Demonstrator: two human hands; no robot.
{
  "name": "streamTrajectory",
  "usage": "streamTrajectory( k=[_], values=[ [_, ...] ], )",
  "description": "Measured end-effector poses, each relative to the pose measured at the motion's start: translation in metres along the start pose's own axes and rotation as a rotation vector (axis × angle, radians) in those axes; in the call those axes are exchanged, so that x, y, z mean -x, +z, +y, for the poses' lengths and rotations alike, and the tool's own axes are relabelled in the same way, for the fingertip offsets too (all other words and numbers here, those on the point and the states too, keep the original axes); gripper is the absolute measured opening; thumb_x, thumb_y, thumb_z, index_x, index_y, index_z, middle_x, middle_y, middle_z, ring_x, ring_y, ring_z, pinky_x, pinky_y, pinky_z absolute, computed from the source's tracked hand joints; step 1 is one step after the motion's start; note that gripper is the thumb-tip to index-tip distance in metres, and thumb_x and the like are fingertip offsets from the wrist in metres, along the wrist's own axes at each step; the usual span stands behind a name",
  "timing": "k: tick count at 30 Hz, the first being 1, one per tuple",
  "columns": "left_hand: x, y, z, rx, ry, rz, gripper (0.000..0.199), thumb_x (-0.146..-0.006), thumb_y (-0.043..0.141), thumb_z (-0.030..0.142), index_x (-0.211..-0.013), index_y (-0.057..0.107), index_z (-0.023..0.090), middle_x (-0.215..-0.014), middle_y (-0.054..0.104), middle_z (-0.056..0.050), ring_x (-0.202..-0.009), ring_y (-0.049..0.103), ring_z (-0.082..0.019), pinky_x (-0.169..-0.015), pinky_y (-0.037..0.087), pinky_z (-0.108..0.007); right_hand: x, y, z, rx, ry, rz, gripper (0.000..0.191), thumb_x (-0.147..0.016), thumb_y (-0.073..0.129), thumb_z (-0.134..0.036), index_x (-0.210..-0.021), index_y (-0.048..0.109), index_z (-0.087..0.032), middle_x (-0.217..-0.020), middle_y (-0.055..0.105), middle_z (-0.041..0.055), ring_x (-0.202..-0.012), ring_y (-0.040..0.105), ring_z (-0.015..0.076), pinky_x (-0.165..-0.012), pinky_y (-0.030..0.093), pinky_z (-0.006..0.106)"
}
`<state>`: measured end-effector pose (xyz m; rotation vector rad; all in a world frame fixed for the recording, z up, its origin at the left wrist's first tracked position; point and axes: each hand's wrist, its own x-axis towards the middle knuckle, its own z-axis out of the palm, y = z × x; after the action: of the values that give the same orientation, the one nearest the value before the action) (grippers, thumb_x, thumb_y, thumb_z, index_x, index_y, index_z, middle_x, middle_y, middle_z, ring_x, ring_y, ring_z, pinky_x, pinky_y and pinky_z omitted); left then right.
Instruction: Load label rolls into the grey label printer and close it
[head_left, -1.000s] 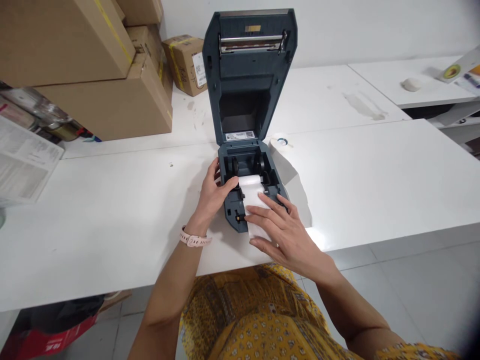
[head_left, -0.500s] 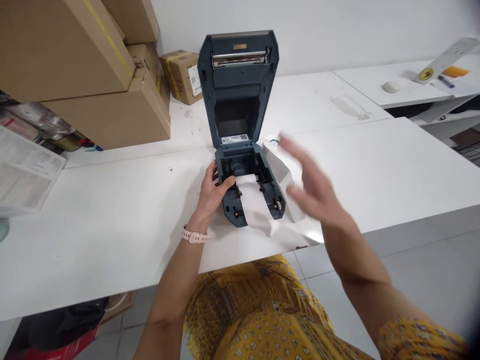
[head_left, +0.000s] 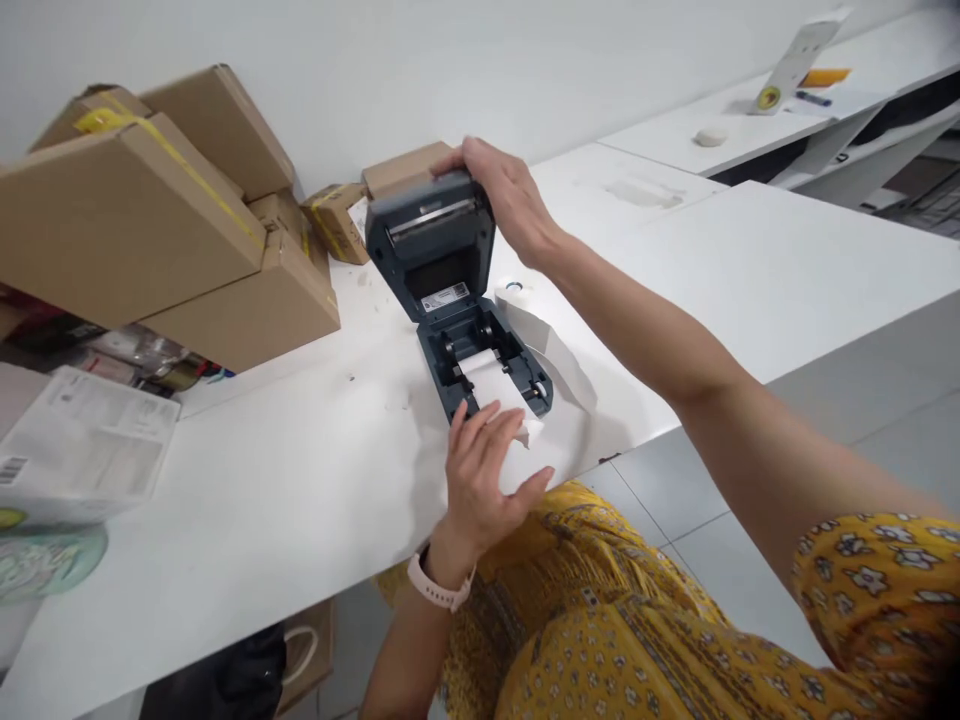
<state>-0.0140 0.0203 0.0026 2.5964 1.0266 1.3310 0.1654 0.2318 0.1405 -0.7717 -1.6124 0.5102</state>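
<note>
A dark blue-grey label printer (head_left: pixel 429 350) stands on the white table with its lid (head_left: pixel 427 245) tilted partway up. My right hand (head_left: pixel 506 200) is wrapped over the lid's top edge and right side. White label paper (head_left: pixel 491 382) runs through the printer body and out over its front edge. My left hand (head_left: pixel 484 470) lies at that front edge, fingers stretched out over the paper and thumb spread away. Behind the printer's right side sits a small white roll (head_left: pixel 514 290), and a curled paper strip (head_left: pixel 562 365) lies beside the body.
Cardboard boxes (head_left: pixel 247 310) are stacked at the back left. A plastic-wrapped package (head_left: pixel 90 440) lies at the left. On the far right table are a round white object (head_left: pixel 710 137), a yellow tape roll (head_left: pixel 769 97) and a blue marker (head_left: pixel 814 99).
My right hand has moved from the printer's right side up onto the lid, which now leans further forward. My left hand has shifted from the printer's left side to the paper at the front.
</note>
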Motion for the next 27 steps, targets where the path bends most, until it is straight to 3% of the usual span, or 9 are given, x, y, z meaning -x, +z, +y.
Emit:
streamTrajectory(
  k=[3,5,8,11,14,17,21,24,27],
  values=[
    [0.016,0.01,0.022,-0.146,0.073,0.085,0.027,-0.091,0.072,0.017,-0.117,0.07,0.017,-0.102,0.079,-0.009,-0.103,0.07,-0.025,-0.106,0.051,-0.045,0.072,-0.016,-0.015,0.105,-0.148,-0.098,0.058,-0.106,0.034,-0.067,-0.115,0.073,-0.025,-0.123,0.075,0.0019,-0.116,0.067,0.0196,-0.105,0.053,0.039],
    [0.024,0.016,0.029,-0.202,0.096,0.173,0.022,-0.088,0.074,0.01,-0.108,0.074,0.02,-0.09,0.076,-0.007,-0.095,0.067,-0.022,-0.093,0.054,-0.038,0.117,-0.024,-0.018,0.227,-0.259,-0.164,0.045,-0.11,0.036,-0.051,-0.125,0.07,-0.024,-0.129,0.075,0.0048,-0.125,0.066,0.0195,-0.111,0.051,0.042],
    [0.033,0.023,0.031,-0.291,0.13,0.263,0.021,-0.086,0.078,0.011,-0.104,0.075,0.022,-0.088,0.071,-0.008,-0.095,0.062,-0.023,-0.085,0.053,-0.036,0.173,-0.029,-0.013,0.471,-0.324,-0.247,0.037,-0.109,0.041,-0.036,-0.134,0.066,-0.025,-0.142,0.07,0.0066,-0.139,0.059,0.0228,-0.117,0.046,0.049],
    [0.036,0.027,0.029,-0.342,0.184,0.336,0.024,-0.085,0.081,0.02,-0.107,0.072,0.022,-0.102,0.071,-0.011,-0.109,0.062,-0.026,-0.094,0.053,-0.04,0.208,-0.027,-0.007,0.578,-0.287,-0.307,0.04,-0.108,0.043,-0.032,-0.144,0.06,-0.026,-0.154,0.061,0.0066,-0.149,0.051,0.0233,-0.12,0.046,0.05],
    [0.028,0.023,0.017,-0.336,0.134,0.406,0.04,-0.096,0.068,0.038,-0.13,0.063,0.017,-0.132,0.066,-0.02,-0.135,0.055,-0.031,-0.11,0.048,-0.049,0.223,-0.022,-0.004,0.549,-0.241,-0.282,0.044,-0.109,0.04,-0.033,-0.148,0.058,-0.022,-0.159,0.055,0.0092,-0.154,0.045,0.0231,-0.122,0.045,0.05],
    [0.01,0.013,-0.004,-0.262,-0.01,0.28,0.053,-0.106,0.042,0.044,-0.146,0.052,0.012,-0.154,0.054,-0.024,-0.153,0.042,-0.033,-0.122,0.037,-0.055,0.224,-0.014,-0.003,0.478,-0.218,-0.208,0.044,-0.111,0.036,-0.037,-0.142,0.063,-0.021,-0.154,0.06,0.0098,-0.151,0.048,0.0241,-0.123,0.043,0.052],
    [-0.007,0.005,-0.027,-0.166,-0.095,0.099,0.054,-0.11,0.027,0.045,-0.141,0.06,0.016,-0.15,0.062,-0.017,-0.152,0.045,-0.027,-0.126,0.034,-0.052,0.221,0.003,0.0,0.363,-0.167,-0.029,0.048,-0.111,0.031,-0.04,-0.123,0.074,-0.023,-0.137,0.073,0.0089,-0.139,0.06,0.0259,-0.116,0.047,0.053],
    [-0.006,0.01,-0.028,-0.151,-0.088,0.138,0.051,-0.11,0.028,0.04,-0.138,0.062,0.014,-0.147,0.064,-0.017,-0.153,0.045,-0.026,-0.124,0.037,-0.05,0.219,0.013,0.004,0.288,-0.131,0.076,0.053,-0.112,0.027,-0.043,-0.114,0.077,-0.025,-0.129,0.076,0.0087,-0.133,0.064,0.0274,-0.112,0.047,0.056],
    [-0.003,0.018,-0.025,-0.147,-0.102,0.193,0.049,-0.11,0.029,0.034,-0.137,0.062,0.012,-0.145,0.066,-0.018,-0.152,0.046,-0.026,-0.124,0.039,-0.05,0.22,0.017,0.009,0.266,-0.113,0.097,0.054,-0.111,0.027,-0.044,-0.111,0.078,-0.026,-0.126,0.077,0.0083,-0.129,0.065,0.0274,-0.11,0.048,0.056]
  ],
)
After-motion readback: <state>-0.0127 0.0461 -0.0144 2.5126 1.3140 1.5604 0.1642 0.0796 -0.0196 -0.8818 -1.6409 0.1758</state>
